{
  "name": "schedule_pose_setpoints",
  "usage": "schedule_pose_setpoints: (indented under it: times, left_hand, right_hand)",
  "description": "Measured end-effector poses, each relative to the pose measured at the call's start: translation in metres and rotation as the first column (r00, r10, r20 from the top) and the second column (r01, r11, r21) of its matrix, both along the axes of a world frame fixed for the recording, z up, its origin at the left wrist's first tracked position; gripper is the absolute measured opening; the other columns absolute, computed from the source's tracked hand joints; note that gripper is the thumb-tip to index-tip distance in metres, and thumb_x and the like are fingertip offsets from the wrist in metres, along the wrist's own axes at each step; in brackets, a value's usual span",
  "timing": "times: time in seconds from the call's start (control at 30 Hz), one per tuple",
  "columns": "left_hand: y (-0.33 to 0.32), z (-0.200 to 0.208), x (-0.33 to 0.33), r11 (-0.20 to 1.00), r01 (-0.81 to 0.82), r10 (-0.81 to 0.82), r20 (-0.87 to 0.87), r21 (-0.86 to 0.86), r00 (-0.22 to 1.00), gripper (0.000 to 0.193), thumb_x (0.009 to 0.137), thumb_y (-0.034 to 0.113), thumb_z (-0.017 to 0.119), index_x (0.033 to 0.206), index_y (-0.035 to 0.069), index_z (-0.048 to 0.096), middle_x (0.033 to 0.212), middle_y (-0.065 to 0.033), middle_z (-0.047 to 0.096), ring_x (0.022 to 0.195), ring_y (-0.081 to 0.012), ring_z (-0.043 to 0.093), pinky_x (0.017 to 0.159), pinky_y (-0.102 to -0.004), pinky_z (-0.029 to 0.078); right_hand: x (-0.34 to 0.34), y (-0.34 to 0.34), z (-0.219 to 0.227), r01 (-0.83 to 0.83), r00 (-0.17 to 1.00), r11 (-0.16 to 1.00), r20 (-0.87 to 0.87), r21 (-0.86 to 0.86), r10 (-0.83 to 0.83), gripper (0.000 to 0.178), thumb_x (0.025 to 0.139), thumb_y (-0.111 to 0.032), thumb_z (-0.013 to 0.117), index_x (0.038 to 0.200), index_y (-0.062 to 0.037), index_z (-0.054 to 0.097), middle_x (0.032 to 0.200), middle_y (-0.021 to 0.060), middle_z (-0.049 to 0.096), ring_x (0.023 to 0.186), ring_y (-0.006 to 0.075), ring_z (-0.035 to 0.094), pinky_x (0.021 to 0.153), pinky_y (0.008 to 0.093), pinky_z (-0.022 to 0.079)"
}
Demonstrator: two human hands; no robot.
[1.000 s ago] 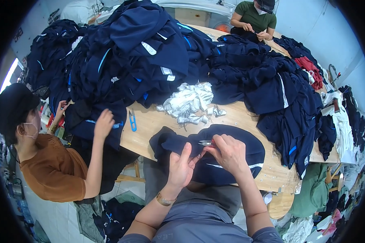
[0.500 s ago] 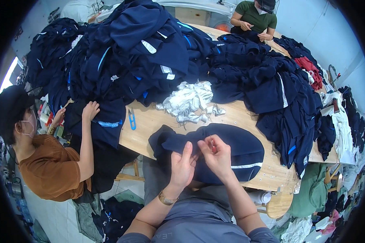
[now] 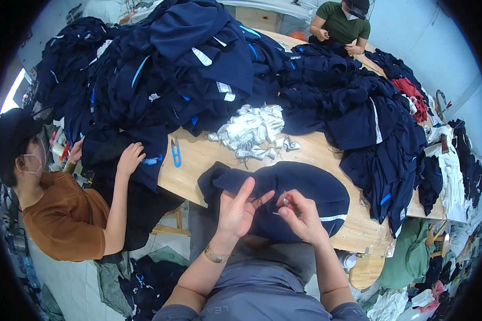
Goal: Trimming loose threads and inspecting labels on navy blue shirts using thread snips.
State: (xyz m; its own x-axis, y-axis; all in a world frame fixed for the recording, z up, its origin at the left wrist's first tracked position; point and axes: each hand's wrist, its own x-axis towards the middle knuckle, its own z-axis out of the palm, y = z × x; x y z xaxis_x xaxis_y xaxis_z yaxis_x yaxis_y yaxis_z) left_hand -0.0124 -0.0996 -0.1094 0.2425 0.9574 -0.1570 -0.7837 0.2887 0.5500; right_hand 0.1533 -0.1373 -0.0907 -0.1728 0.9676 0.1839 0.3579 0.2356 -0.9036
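Note:
A navy blue garment [image 3: 300,184] with a white stripe lies on the wooden table in front of me. My left hand [image 3: 238,210] is at the garment's near side, thumb raised and fingers apart, holding nothing I can see. Dark strands show by its fingertips. Close by, my right hand [image 3: 303,218] is closed on a small red tool [image 3: 287,203] with a thin metal tip. Its tip points toward my left hand, over the navy cloth. Most of the tool is hidden by my fingers.
White fabric strips [image 3: 251,128] are heaped beyond the garment, near blue thread snips [image 3: 175,153]. Large piles of navy garments [image 3: 182,69] cover the back and right. One co-worker [image 3: 64,208] handles navy cloth at left; another [image 3: 341,29] is at the far side. A wooden stool [image 3: 368,271] stands below the table.
My hands have drawn apart. The left fingers have spread from a closer grip near the garment, and the right hand has moved right and slightly down, showing the red tool more.

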Motion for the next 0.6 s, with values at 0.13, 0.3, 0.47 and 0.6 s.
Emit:
schedule_pose_setpoints:
  times: [0.13,0.3,0.47,0.6]
  left_hand:
    - [-0.003,-0.002,0.002,1.000,0.000,0.001,0.023,-0.019,1.000,0.010,0.093,0.011,0.050,0.099,0.005,0.056,0.099,-0.0056,0.060,0.092,-0.0173,0.060,0.082,-0.0391,0.054]
    - [-0.005,0.003,0.004,0.999,-0.044,0.044,-0.053,0.004,0.998,0.014,0.095,0.014,0.045,0.098,0.003,0.053,0.096,-0.0087,0.062,0.091,-0.0193,0.063,0.083,-0.0383,0.054]
    - [-0.006,0.000,0.005,0.998,-0.066,0.067,-0.080,0.017,0.995,0.012,0.094,0.012,0.047,0.100,0.003,0.054,0.097,-0.0079,0.061,0.089,-0.0186,0.062,0.078,-0.0357,0.055]
    - [-0.008,-0.001,0.009,0.996,-0.089,0.090,-0.081,0.010,0.993,0.008,0.092,0.008,0.051,0.098,0.005,0.054,0.093,-0.0042,0.059,0.085,-0.0158,0.061,0.075,-0.0348,0.055]
  right_hand:
    - [-0.001,0.011,-0.003,0.139,0.952,0.971,0.243,0.195,-0.185,0.024,0.080,-0.021,0.067,0.084,-0.0024,0.053,0.065,0.0083,0.054,0.053,0.0206,0.054,0.048,0.0294,0.041]
    - [-0.004,0.016,-0.004,0.118,0.803,0.904,0.496,0.410,-0.330,0.024,0.075,-0.023,0.070,0.079,-0.0049,0.055,0.067,0.0066,0.055,0.056,0.0235,0.056,0.049,0.0313,0.041]
    - [-0.004,0.018,-0.004,0.082,0.747,0.894,0.566,0.441,-0.348,0.027,0.073,-0.027,0.072,0.080,-0.0070,0.056,0.066,0.0046,0.054,0.057,0.0217,0.055,0.049,0.0309,0.041]
    - [-0.002,0.018,-0.001,0.060,0.723,0.886,0.592,0.459,-0.356,0.028,0.072,-0.029,0.071,0.081,-0.0080,0.056,0.065,0.0037,0.052,0.055,0.0210,0.054,0.049,0.0308,0.041]
